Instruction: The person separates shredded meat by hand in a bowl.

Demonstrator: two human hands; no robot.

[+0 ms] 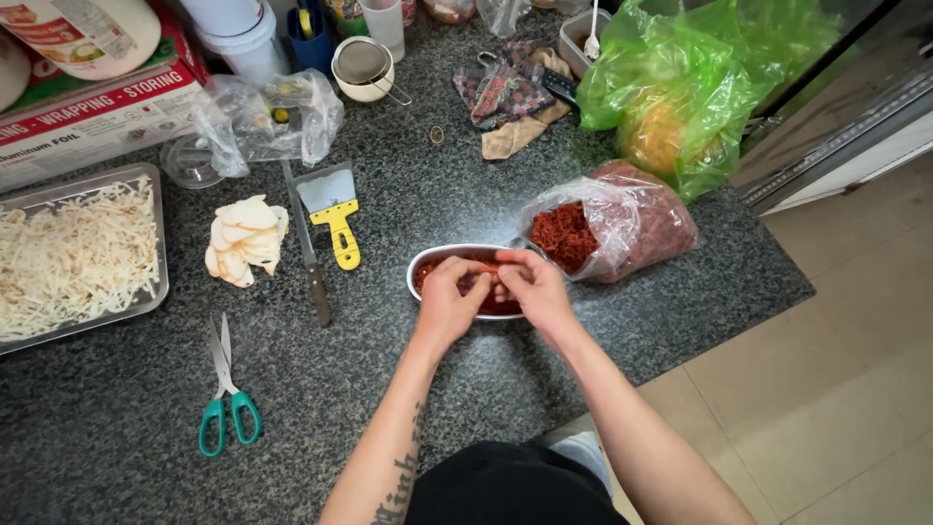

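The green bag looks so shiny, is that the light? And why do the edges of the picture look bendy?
In the head view, the green plastic bag carries bright white glare, and so does the clear bag of red shreds. The wide lens curves the counter edges. Both hands, left hand and right hand, look sharp, casting only soft shadows.

left hand (449, 297), right hand (533, 284), pinching red shreds (483, 268), oval dish (428, 262)

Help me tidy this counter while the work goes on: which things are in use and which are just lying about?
In use: left hand, right hand, oval dish of red shreds, clear bag of red shreds.

Lying about: green-handled scissors, yellow-handled scraper, knife, tray of pale shreds, green bag.
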